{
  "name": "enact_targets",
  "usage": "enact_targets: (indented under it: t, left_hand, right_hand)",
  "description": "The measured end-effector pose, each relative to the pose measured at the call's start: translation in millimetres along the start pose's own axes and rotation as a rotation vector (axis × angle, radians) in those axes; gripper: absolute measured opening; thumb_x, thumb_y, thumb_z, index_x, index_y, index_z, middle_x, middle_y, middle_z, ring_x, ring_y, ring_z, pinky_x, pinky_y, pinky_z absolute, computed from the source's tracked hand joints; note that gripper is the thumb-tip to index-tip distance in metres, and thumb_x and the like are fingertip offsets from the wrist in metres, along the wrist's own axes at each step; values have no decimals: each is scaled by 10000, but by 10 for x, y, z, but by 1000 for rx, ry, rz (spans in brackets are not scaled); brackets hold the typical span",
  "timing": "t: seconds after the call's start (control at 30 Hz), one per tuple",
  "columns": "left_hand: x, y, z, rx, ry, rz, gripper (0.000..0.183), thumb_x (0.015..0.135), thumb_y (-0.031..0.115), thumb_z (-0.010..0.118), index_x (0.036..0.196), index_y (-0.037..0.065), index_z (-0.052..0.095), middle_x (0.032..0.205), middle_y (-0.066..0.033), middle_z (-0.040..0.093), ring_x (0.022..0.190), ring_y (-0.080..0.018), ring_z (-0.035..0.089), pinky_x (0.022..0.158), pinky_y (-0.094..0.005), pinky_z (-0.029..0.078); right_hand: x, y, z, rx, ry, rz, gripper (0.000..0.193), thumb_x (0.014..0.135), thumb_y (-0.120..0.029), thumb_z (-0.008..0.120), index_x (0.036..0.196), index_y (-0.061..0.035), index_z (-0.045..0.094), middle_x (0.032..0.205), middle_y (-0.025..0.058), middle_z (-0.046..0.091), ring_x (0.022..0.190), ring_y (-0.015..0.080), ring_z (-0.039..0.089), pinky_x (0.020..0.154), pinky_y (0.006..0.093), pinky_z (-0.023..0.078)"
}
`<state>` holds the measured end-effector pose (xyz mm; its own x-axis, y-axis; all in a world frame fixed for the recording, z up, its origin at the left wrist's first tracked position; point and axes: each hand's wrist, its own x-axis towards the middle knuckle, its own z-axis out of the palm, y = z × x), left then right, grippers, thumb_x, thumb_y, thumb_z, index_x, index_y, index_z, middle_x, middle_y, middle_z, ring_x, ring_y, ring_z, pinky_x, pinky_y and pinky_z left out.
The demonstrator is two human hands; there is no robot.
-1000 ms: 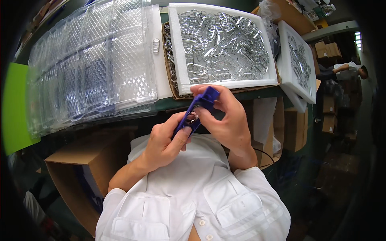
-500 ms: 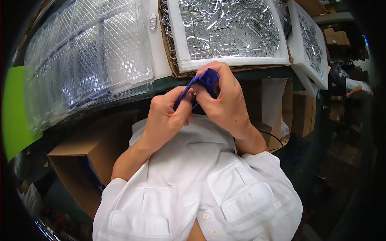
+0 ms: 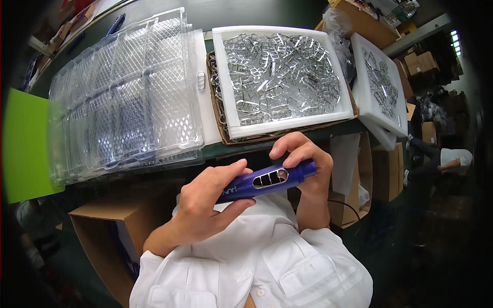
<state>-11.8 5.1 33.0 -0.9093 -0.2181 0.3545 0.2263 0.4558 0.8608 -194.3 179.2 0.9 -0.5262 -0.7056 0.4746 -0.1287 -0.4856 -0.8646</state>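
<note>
A blue-purple plastic housing (image 3: 239, 189), long and rounded like a handle shell, is held level in front of my chest. A shiny oval metal frame with crossbars (image 3: 270, 178) sits in the slot on its upward face. My left hand (image 3: 197, 203) wraps round the left end, thumb below and fingers above. At the right end, my right hand (image 3: 316, 172) grips the narrow tip, with its index finger and thumb bent over the top. Beyond my hands stands a white foam tray (image 3: 232, 105) with many loose metal frames (image 3: 287, 77) like the fitted one.
Stacked clear plastic trays (image 3: 123, 97) cover the bench's left side, beside a bright green sheet (image 3: 25, 149). One loose metal frame (image 3: 201, 80) lies on a white strip. Another foam tray (image 3: 362, 77) leans at right. Cardboard boxes (image 3: 102, 210) stand below; a person (image 3: 454, 158) is far right.
The housing has turned from its inner side to its outer face, showing the metal frame in its slot. Both hands have moved lower and apart to its two ends. My view has tilted up.
</note>
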Motion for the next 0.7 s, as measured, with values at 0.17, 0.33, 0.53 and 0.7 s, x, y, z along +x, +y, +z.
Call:
enact_targets:
  t: [0.17,0.33,0.53,0.7]
  left_hand:
    - [-32,49,54,54,45,30,715,749,-1,916,1380,-10,581,1179,-197,743,1000,-288,741,854,-368,598]
    - [-1,62,71,97,59,65,675,738,-9,918,1335,-5,604,1183,-205,742,1006,-304,743,857,-373,600]
    - [318,202,-212,258,186,120,576,682,-40,910,1218,-11,701,1152,-216,746,1033,-343,740,904,-392,587]
    - [1678,-54,-930,424,388,-12,349,921,166,802,1260,102,749,930,-145,754,780,-202,716,725,-335,553]
  right_hand:
    - [9,65,-54,-11,-8,23,250,820,49,813,1046,16,710,1157,223,697,1080,284,696,899,367,566]
    - [11,117,-81,17,3,43,290,813,39,822,1078,28,705,1172,213,698,1097,279,691,925,371,560]
    - [36,38,-115,-142,244,84,356,858,148,707,1200,57,667,1259,204,667,1095,248,684,948,354,553]
    - [18,-17,-457,-156,337,50,232,907,145,672,1118,50,688,1199,202,682,1031,219,682,924,328,562]
